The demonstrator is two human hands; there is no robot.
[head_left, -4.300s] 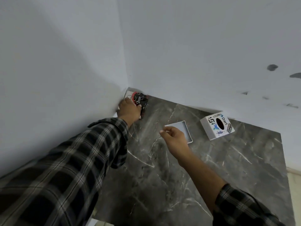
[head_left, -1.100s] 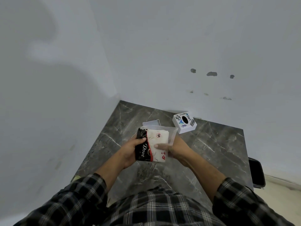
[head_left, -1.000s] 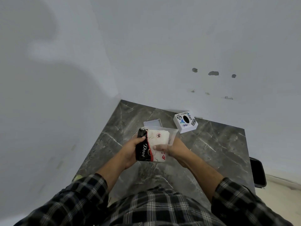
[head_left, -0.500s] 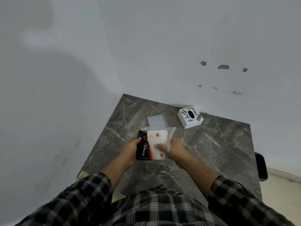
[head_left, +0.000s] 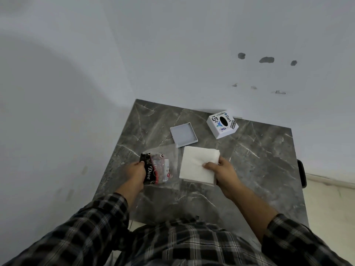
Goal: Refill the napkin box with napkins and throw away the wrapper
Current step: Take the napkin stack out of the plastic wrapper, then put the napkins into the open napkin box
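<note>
My right hand (head_left: 221,172) grips a stack of white napkins (head_left: 196,166) by its right edge, held just above the dark marble table (head_left: 259,169). My left hand (head_left: 135,173) holds the plastic wrapper (head_left: 158,168), clear with a black and red printed end, now flat and without napkins inside. The wrapper and the napkin stack sit side by side, slightly apart. The white napkin box (head_left: 222,124), with stickers and an oval slot on top, stands at the table's far right. Its grey lid or base tray (head_left: 183,134) lies open-side up to the left of the box.
White walls close in on the table's left and far sides, forming a corner. A dark chair edge (head_left: 301,173) shows past the table's right side. My plaid shirt fills the bottom of the view.
The napkin stack has come out of the wrapper: my right hand has drawn it to the right, while my left hand keeps the emptied wrapper. Both were together half a second ago.
</note>
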